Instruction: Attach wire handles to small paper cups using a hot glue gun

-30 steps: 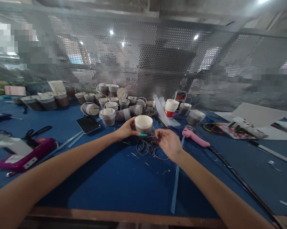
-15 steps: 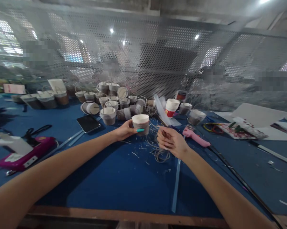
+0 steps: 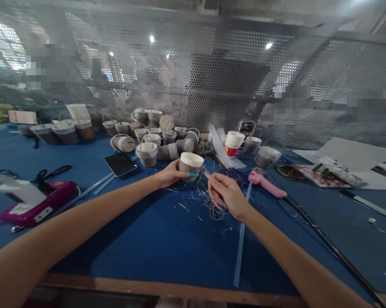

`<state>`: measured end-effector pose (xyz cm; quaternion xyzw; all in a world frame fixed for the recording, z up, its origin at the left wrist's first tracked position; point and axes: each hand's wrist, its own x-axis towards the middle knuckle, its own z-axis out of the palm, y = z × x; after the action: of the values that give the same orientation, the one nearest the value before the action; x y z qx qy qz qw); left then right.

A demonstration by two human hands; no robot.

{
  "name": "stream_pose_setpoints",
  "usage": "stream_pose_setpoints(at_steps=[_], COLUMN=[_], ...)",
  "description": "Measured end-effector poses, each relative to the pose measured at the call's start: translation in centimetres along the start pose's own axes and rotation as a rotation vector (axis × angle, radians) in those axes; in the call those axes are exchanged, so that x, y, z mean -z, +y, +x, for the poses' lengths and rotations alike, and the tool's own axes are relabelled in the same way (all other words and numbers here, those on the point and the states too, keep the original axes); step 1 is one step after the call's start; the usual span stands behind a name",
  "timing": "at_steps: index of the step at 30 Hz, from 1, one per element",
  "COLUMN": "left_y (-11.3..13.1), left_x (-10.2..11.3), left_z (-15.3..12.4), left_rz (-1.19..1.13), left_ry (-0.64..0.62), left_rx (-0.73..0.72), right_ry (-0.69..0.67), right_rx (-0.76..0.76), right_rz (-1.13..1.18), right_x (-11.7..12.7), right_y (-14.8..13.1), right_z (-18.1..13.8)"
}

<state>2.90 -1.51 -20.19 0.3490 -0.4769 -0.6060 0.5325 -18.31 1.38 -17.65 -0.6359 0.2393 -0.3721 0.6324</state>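
My left hand (image 3: 171, 174) is wrapped round a small white paper cup (image 3: 191, 164) with a brown band, held just above the blue table (image 3: 154, 239). To its right, my right hand (image 3: 227, 193) is closed in a pinch on a thin wire piece, its tip pointing toward the cup. A tangle of loose wire loops (image 3: 214, 209) lies on the table under and beside my right hand.
A heap of finished cups with wire handles (image 3: 154, 137) sits behind, with a stack of red-and-white cups (image 3: 233, 144). A pink glue gun (image 3: 265, 183), a phone (image 3: 120, 164), a magenta tool (image 3: 35, 204), scissors (image 3: 51, 174) and a perforated metal screen (image 3: 212, 85) surround the spot.
My right hand drew back from the cup, then pinched a wire piece and brought it toward the cup again. The cup in my left hand tilted slightly.
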Motion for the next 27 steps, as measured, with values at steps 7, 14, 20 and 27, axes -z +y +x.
stream_pose_setpoints(at_steps=[7, 14, 20, 27], left_y=[-0.07, -0.53, -0.23, -0.52], left_x=[-0.01, -0.18, -0.28, -0.52], left_z=[-0.16, -0.25, -0.47, -0.42], left_rz=[-0.015, 0.030, -0.009, 0.018], left_ry=[-0.016, 0.041, -0.032, -0.046], left_rx=[0.041, -0.001, 0.046, 0.016], right_ry=[-0.011, -0.009, 0.004, -0.002], right_rx=[-0.022, -0.014, -0.010, -0.008], right_rz=[-0.073, -0.069, -0.096, -0.122], right_x=[-0.41, -0.23, -0.38, -0.35], right_y=[-0.08, 0.30, -0.02, 0.10], right_z=[-0.23, -0.09, -0.15, -0.14])
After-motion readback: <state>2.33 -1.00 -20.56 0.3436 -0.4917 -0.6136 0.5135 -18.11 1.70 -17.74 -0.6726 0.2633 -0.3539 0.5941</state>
